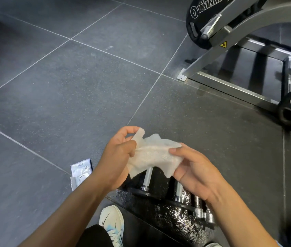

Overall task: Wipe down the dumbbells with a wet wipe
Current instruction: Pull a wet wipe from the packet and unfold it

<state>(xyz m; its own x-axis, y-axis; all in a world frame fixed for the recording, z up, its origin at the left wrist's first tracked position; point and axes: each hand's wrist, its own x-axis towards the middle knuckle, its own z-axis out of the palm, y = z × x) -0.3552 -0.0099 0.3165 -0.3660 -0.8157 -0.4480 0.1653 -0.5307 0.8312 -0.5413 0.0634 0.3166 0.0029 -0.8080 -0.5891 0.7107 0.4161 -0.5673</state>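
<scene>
A white wet wipe point(154, 155) is stretched between both hands, above the floor. My left hand point(118, 154) pinches its left edge and my right hand point(193, 168) grips its right side. Below the wipe lie black dumbbells point(173, 211) with glittery heads and chrome handles point(148, 177), side by side on the dark floor. The hands and wipe hide their far ends. Neither hand touches a dumbbell.
A torn white wipe packet point(80, 172) lies on the floor left of my left forearm. My white shoe point(112, 223) is at the bottom centre. A grey weight machine frame point(230, 82) with black Olympic plates point(198, 20) stands at the upper right.
</scene>
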